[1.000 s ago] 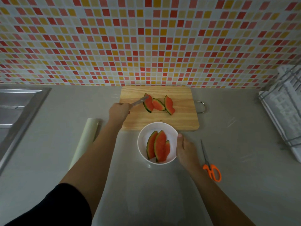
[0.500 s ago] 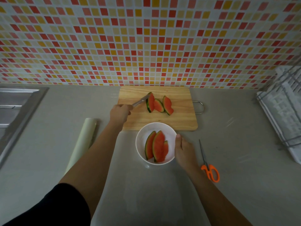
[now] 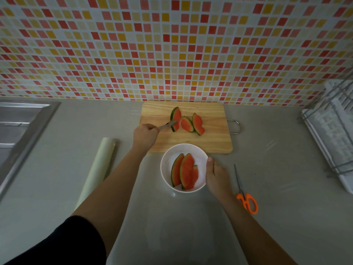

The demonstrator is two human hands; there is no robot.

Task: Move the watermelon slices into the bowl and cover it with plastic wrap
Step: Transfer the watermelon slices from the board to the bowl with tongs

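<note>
My left hand (image 3: 146,135) grips a thin metal utensil (image 3: 167,126) touching the leftmost red watermelon slice (image 3: 176,116) on the wooden board (image 3: 210,142), while my right hand (image 3: 216,175) clasps the rim of the round white bowl (image 3: 165,162).

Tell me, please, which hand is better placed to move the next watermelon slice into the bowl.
Left. The left hand grips a metal utensil whose tip meets the leftmost slice on the cutting board; the right hand holds the bowl at its rim, probably steadying it.
</note>
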